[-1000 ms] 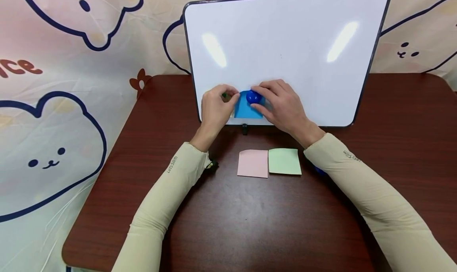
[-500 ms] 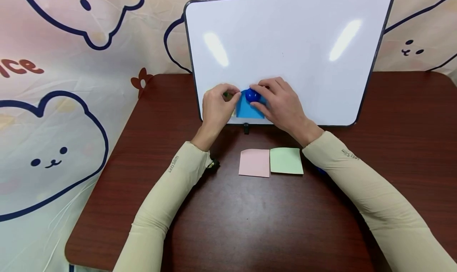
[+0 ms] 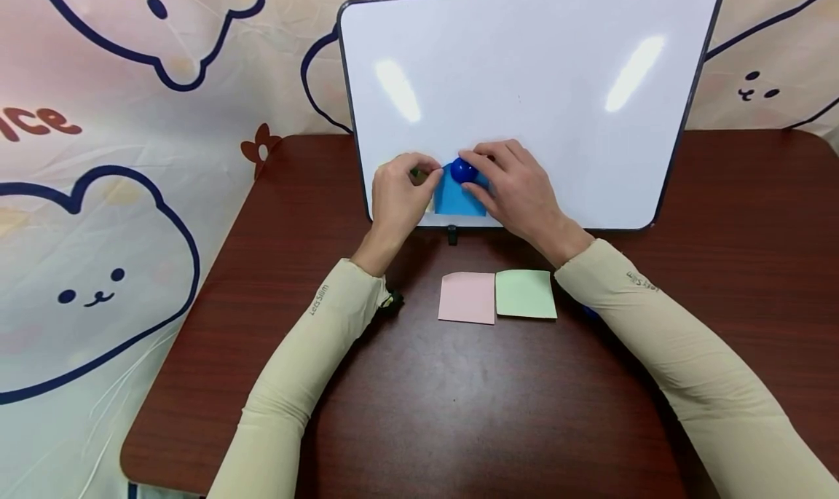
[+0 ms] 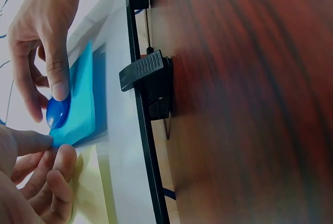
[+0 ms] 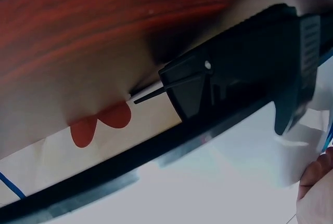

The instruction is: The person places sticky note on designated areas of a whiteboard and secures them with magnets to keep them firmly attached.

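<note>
Right hand pinching blue magnet (on note)

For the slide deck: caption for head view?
Right hand sets blue magnet on blue note against whiteboard.

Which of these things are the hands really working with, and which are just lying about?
In use:
- square blue paper note
- round blue magnet, under the right hand
- white board
- left hand, holding the note's corner

Lying about:
- square pink paper note
- square green paper note
</note>
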{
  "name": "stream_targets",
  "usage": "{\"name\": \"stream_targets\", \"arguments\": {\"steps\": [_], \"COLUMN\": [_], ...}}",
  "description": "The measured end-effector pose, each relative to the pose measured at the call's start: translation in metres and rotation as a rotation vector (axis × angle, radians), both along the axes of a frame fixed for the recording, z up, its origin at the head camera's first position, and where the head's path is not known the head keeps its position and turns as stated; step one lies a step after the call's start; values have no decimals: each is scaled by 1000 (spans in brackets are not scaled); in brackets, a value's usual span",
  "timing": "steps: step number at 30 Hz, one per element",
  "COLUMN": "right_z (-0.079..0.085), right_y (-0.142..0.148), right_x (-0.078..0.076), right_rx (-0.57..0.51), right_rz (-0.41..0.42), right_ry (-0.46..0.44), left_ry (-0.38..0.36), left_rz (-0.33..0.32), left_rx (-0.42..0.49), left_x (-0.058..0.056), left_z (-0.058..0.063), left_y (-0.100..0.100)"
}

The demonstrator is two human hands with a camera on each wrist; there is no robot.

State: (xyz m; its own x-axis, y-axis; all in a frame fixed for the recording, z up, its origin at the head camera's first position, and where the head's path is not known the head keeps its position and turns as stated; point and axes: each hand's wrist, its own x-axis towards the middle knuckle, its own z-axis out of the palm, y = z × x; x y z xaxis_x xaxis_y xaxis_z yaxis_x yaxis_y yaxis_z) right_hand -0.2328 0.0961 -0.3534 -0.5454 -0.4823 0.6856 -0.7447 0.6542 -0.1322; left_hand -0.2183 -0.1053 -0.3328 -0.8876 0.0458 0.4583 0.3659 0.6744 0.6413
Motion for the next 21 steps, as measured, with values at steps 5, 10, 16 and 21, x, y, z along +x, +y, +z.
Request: {"name": "stream_targets", "arguments": {"steps": [5, 10, 16, 21], "right_z": [0, 2, 4, 2], "right_y": [1, 3, 11, 21], "right_x": [0, 3, 9, 13], "right_rx": [-2, 0, 18, 40], "right_rz": [8, 24, 23, 15], "right_ry": [-6, -21, -100, -121], "left_ry": [-2, -1, -8, 12], "left_rz": [-1, 2, 12, -2], "left_rx": [4, 8, 26, 34], "left_x": [0, 3, 9, 14], "left_z": [0, 2, 7, 10], "left_y": [0, -2, -3, -2]}}
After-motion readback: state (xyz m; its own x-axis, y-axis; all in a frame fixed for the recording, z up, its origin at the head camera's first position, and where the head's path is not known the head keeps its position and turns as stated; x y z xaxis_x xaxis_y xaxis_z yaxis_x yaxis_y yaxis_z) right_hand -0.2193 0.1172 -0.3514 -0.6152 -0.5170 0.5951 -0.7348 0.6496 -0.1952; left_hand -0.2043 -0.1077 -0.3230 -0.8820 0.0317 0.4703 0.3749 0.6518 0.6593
